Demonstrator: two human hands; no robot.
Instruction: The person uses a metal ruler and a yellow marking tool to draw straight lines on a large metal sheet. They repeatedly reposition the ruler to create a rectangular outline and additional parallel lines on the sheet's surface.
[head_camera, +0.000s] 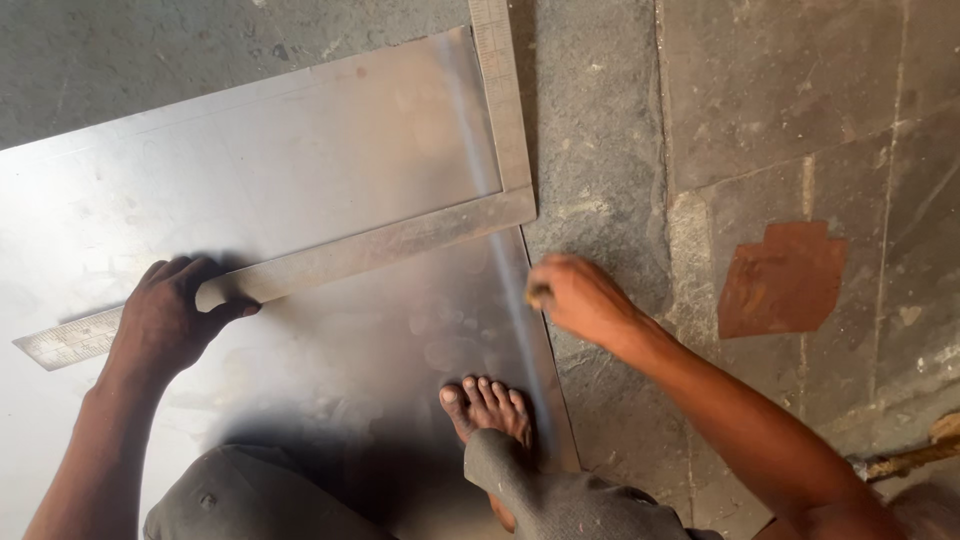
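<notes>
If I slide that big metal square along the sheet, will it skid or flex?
The steel square looks thick and flat, so probably stiff. It lies on a smooth sheet, so it may skid easily; the left hand presses it down. Its long arms suggest some weight.

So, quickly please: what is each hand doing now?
Left hand: open, pressing the steel square on the metal sheet.
Right hand: closed on something small; cannot tell what.

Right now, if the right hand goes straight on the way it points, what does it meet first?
Probably the short arm of the steel square along the metal sheet edge; the right hand points up-left, though its height is unclear.
</notes>
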